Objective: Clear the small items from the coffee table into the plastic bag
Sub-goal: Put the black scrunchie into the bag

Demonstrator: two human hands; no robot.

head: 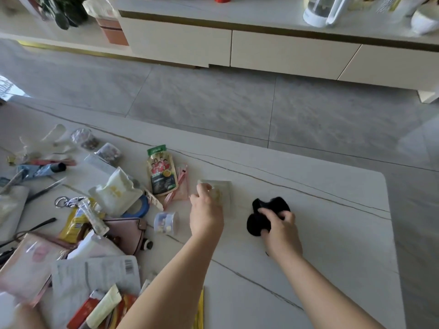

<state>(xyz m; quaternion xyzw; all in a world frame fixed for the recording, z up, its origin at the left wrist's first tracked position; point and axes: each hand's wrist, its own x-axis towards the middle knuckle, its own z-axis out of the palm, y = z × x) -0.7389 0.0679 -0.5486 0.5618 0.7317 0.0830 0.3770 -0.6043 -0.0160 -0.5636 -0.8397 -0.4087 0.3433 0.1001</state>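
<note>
while left hand (pixel 206 216) pinches flat packet (pixel 219 194), right hand (pixel 280 227) grips fuzzy black lump (pixel 266 210).

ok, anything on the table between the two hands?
Head view: only bare tabletop between left hand on the pale packet and right hand gripping the black item.

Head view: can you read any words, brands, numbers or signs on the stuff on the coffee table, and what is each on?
None can be read out.
Green-topped pouch: pictures and print, too blurred.
White paper: a barcode and lines of print, too small.
Yellow packet: dark print, blurred.
White tissue pack: yellow marks, not readable.
Pale packet under the left hand: no clear text.
Black item in the right hand: no marks.
</note>
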